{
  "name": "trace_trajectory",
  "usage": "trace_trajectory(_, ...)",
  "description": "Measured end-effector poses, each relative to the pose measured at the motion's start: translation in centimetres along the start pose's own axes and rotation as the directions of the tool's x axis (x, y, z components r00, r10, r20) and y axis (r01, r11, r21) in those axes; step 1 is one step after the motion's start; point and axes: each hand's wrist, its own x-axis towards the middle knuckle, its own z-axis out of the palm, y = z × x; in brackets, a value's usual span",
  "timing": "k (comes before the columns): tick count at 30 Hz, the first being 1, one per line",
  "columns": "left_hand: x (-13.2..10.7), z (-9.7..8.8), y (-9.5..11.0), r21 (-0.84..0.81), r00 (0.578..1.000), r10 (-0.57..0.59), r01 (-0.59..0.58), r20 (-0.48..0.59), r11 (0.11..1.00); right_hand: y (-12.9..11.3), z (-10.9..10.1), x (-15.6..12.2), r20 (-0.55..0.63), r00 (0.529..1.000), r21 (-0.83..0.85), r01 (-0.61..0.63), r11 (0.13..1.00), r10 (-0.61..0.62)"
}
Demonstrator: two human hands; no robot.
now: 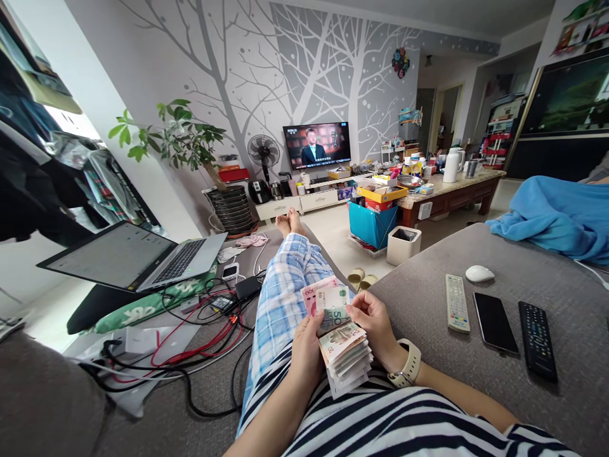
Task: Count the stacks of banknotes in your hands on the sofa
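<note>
My left hand [306,355] grips a thick stack of banknotes [347,362] from below, resting on my lap over checked trousers. My right hand [373,317], with a pale watch on the wrist, pinches the top notes [328,299] between thumb and fingers; these notes, pink and green ones among them, are lifted and folded away from the stack. Both hands are closed on the money. I am lying on a grey sofa with legs stretched out.
On the sofa [547,298] to my right lie a white remote [457,303], a black phone [495,322], a black remote [537,339], a white mouse [479,273] and a blue blanket [561,216]. Left: an open laptop [137,255] and tangled cables [200,343]. A television [317,145] plays ahead.
</note>
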Motion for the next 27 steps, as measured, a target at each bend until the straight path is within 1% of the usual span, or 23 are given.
trace_trajectory(5, -0.1, 0.1, 0.0, 0.008, 1.000, 0.000, 0.000, 0.022, 1.000, 0.1, 0.0, 0.1, -0.019, 1.000, -0.002, 0.007, 1.000, -0.007)
trace_trajectory(11, -0.2, 0.2, 0.0, -0.021, 0.999, -0.019, 0.019, 0.028, 1.000, 0.2, -0.3, 0.1, 0.004, 1.000, -0.013, 0.010, 1.000, -0.010)
trace_trajectory(14, -0.4, 0.2, 0.0, -0.027, 0.999, -0.031, 0.031, 0.012, 0.999, 0.7, -0.5, 0.2, 0.012, 1.000, -0.013, 0.007, 1.000, -0.007)
trace_trajectory(19, -0.6, 0.5, 0.2, -0.031, 0.999, -0.034, 0.035, 0.042, 0.999, 1.7, -0.7, 0.4, -0.010, 1.000, 0.040, -0.016, 0.999, 0.016)
trace_trajectory(22, -0.8, 0.7, 0.3, -0.034, 0.998, -0.032, 0.033, 0.049, 0.999, 1.6, -0.7, 0.4, 0.002, 1.000, 0.002, -0.003, 1.000, 0.003)
trace_trajectory(27, -0.9, 0.8, 0.3, -0.044, 0.998, -0.044, 0.045, 0.044, 0.998, 0.8, -0.5, 0.2, 0.013, 1.000, -0.072, 0.014, 0.997, -0.013)
